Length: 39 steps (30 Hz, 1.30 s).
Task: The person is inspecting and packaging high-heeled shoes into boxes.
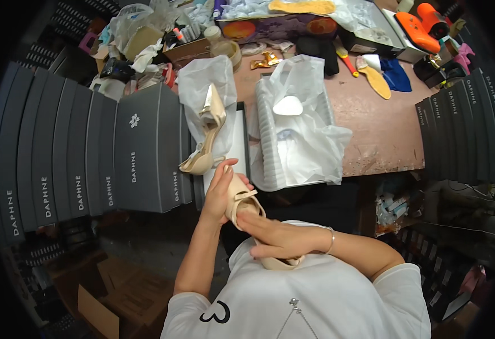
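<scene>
A beige women's shoe is held up against my chest, its toe pointing away from me and a small bow across its front. Around its toe end my left hand is wrapped. My right hand lies over the shoe with its fingers stretched into the opening and the thumb apart. A matching beige high-heeled shoe lies on white tissue paper just beyond my left hand. To the right, an open shoebox lined with white tissue holds a white oval piece.
Dark grey shoeboxes stand in a row on the left, and more on the right. Insoles, an orange tool and clutter lie across the back of the worn pink table. An open cardboard carton sits low at left.
</scene>
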### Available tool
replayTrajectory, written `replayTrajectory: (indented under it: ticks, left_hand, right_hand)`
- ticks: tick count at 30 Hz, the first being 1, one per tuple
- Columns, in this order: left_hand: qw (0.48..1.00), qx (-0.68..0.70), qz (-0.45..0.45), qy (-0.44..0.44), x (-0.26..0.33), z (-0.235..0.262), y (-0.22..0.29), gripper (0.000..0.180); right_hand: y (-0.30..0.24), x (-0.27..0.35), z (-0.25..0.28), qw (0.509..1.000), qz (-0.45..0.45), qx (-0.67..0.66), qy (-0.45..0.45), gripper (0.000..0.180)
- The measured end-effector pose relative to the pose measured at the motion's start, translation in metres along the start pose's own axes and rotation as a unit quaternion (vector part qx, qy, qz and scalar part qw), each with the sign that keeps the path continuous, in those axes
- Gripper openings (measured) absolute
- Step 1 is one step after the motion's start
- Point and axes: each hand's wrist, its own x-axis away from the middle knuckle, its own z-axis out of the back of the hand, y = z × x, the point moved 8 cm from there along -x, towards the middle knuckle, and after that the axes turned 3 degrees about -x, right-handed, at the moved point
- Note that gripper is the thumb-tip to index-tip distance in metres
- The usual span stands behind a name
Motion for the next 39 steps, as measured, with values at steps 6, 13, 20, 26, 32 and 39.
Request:
replayTrajectory:
  ticks: [6, 13, 20, 26, 32, 39]
  left_hand:
    - [0.980, 0.166, -0.046, -0.096, 0.021, -0.040, -0.012, 0.062]
    - [0.986, 0.150, 0.004, -0.071, 0.031, -0.052, -0.037, 0.064]
    - [0.971, 0.232, -0.049, -0.004, -0.001, -0.042, -0.013, 0.050]
    - [0.981, 0.192, -0.021, 0.034, -0.008, -0.013, -0.017, 0.039]
    - [0.988, 0.133, -0.072, 0.026, -0.005, -0.029, -0.011, 0.047]
    - [0.989, 0.146, 0.004, 0.034, 0.012, -0.027, -0.032, 0.050]
  right_hand:
    - [-0.016, 0.024, 0.135, 0.963, -0.119, 0.180, 0.161, 0.036]
    - [0.067, -0.011, 0.240, 0.804, -0.029, 0.474, 0.357, 0.047]
    - [0.021, 0.022, 0.114, 0.919, -0.043, -0.080, 0.385, 0.043]
    - [0.006, 0.015, 0.091, 0.909, -0.003, 0.316, 0.273, 0.048]
    - [0.009, -0.009, 0.065, 0.872, 0.032, 0.447, 0.197, 0.047]
    - [0.036, -0.019, 0.113, 0.956, 0.020, 0.158, 0.245, 0.043]
